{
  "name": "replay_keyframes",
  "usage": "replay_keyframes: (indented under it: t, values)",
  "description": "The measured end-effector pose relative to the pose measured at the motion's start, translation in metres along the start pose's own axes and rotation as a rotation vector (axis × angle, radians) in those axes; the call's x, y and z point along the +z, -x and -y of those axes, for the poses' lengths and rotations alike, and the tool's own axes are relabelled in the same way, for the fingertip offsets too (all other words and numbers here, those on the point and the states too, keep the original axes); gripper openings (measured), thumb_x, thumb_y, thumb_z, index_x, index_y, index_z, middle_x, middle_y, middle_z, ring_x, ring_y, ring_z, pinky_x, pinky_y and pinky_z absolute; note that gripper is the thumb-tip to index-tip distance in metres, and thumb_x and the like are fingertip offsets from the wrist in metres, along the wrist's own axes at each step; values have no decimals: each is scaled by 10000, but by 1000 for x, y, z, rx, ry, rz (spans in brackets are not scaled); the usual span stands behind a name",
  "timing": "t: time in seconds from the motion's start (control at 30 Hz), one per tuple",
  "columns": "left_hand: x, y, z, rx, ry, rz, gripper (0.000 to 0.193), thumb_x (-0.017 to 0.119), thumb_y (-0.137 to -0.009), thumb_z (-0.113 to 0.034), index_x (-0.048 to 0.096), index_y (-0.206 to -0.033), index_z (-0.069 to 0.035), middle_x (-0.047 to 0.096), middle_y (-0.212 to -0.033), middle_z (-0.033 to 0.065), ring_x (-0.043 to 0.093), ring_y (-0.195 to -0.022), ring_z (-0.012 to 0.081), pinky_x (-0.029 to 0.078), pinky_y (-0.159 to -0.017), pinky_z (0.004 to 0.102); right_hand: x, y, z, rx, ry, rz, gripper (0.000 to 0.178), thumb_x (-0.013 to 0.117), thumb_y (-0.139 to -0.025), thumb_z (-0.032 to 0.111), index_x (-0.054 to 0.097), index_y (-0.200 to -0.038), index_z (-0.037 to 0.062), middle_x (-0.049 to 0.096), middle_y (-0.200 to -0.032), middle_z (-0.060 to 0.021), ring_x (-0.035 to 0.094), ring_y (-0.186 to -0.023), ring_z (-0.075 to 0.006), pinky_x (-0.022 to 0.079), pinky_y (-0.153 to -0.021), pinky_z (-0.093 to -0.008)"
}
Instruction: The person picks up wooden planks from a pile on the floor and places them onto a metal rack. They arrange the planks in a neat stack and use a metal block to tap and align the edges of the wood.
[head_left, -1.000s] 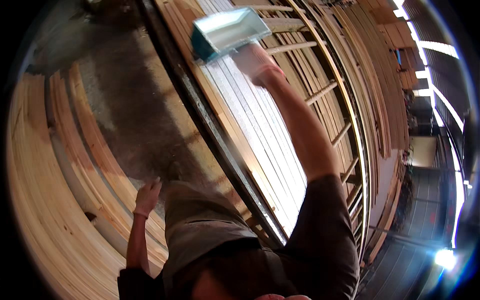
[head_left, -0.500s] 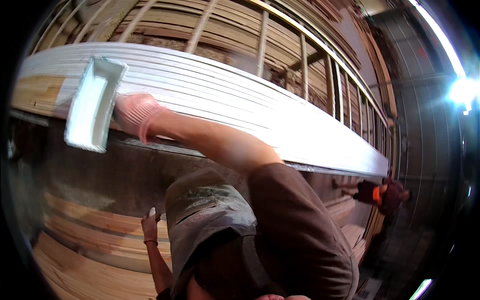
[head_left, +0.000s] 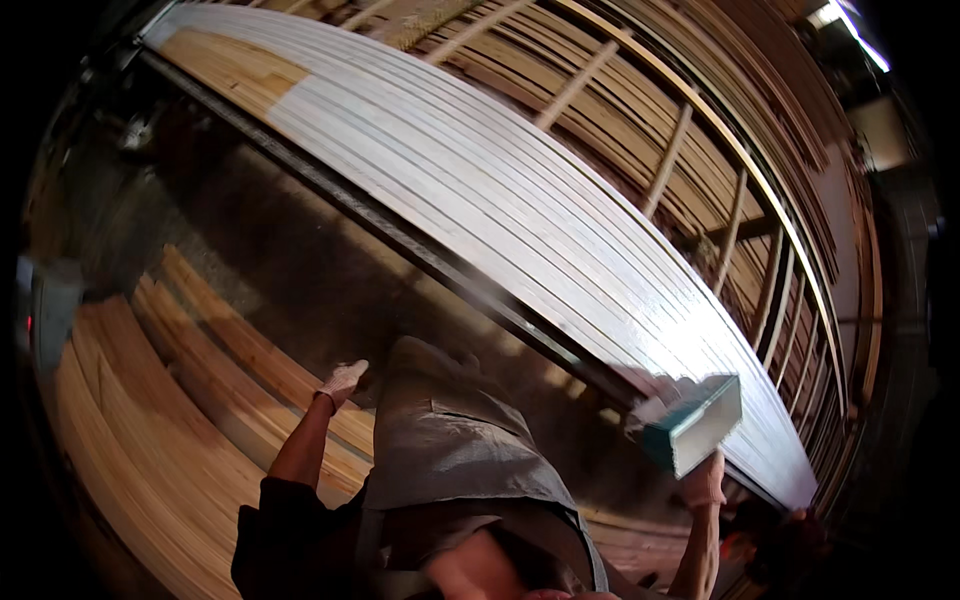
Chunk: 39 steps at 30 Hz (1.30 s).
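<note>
My right hand [head_left: 705, 480], in a pale pinkish glove, is closed on the near side of a rectangular trough-like box [head_left: 700, 425]. The box is teal outside, with whitish coating on its faces and edges. It is tilted over the right end of a row of long narrow boards [head_left: 470, 170] coated shiny white. Its far side is blurred, so contact with the boards is unclear. At the far left a patch of these boards shows bare wood [head_left: 225, 65]. My left hand [head_left: 343, 382], gloved, hangs beside my apron with fingers loosely bent, nothing visible in it.
A dark metal rail [head_left: 400, 245] runs along the near edge of the white boards. Bare wooden planks [head_left: 150, 420] lie at lower left. Beyond the boards stands a slatted rack [head_left: 660, 165] with stacked timber behind. Another person [head_left: 775, 545] is dimly visible at lower right.
My right hand has carried the box from the left end of the boards to the right end. The view has turned, and more bare wood shows at the far left.
</note>
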<state>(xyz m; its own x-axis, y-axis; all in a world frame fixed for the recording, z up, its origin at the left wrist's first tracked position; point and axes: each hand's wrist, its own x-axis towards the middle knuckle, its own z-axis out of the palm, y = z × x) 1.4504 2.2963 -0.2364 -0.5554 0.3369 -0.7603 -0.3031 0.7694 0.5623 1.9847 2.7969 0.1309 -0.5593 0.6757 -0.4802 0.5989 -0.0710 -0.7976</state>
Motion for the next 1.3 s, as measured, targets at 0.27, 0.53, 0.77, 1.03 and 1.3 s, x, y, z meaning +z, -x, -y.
replay_keyframes:
  t: [0.27,0.53,0.77,1.03,1.3]
  values:
    - [-40,20,21,21,133,-39,580,604,-982,-499,702,-1177,39,734,-1127,123,675,-1039,228,510,-935,370,3,-70,-45,-306,888,-416,298,632,-942,146,706,-1209,35,745,-1152,-153,699,-1086,-331,545,-922,-426]
    - [-184,51,50,-347,570,-135,493,662,-962,-408,715,-1183,30,772,-1008,168,707,-778,205,577,-740,333,186,-231,132,-532,1372,-232,290,627,-925,104,686,-1204,48,718,-1151,-132,672,-1092,-327,510,-857,-445]
    - [-335,23,96,-317,1133,-157,240,614,-969,-269,527,-789,-137,502,-652,0,415,-517,111,336,-495,290,429,-390,346,-982,1985,10,216,637,-875,204,779,-1016,124,779,-930,-69,747,-844,-221,549,-618,-422]
    - [-447,-78,45,-381,992,-339,230,637,-945,-287,579,-826,-100,624,-729,52,556,-607,153,444,-594,312,689,-531,576,-1294,1948,145,248,589,-927,193,775,-972,36,767,-939,-171,752,-874,-322,599,-762,-451]
    - [-571,-163,-2,-303,1229,-301,322,662,-947,-362,679,-1012,-47,716,-867,105,659,-736,213,549,-771,348,968,-617,792,-1129,1521,245,313,570,-1013,236,753,-1044,-16,758,-1014,-236,738,-991,-401,600,-847,-486]
